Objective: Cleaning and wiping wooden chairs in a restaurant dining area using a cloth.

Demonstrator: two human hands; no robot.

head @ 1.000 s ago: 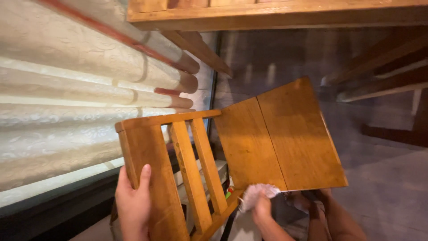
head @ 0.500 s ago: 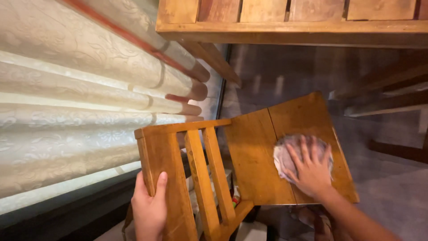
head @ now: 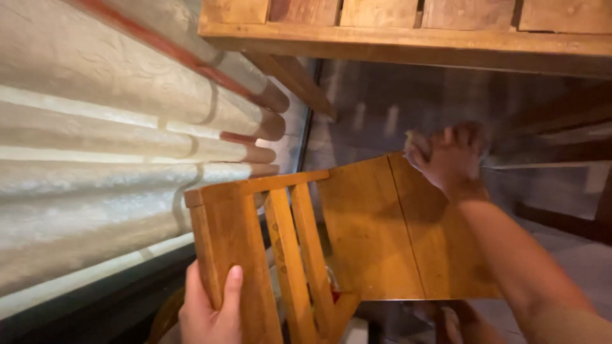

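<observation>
Looking down, you face a pale curtain (head: 95, 159) hanging in heavy folds on your left, with a wooden table edge (head: 408, 32) running across the top of the view and a dark tiled floor (head: 382, 108) under it. Below these stands the wooden chair (head: 370, 236), its slatted back towards you and its flat seat stretching away to the right, close beside the curtain. Your left hand (head: 210, 309) is wrapped around the near post of the chair's back, thumb on the front face, holding it firmly. Your right hand (head: 449, 156) lies at the far edge of the seat, blurred, fingers spread and pressing down on a pale cloth (head: 415, 145), of which only a corner shows beside the hand.
</observation>
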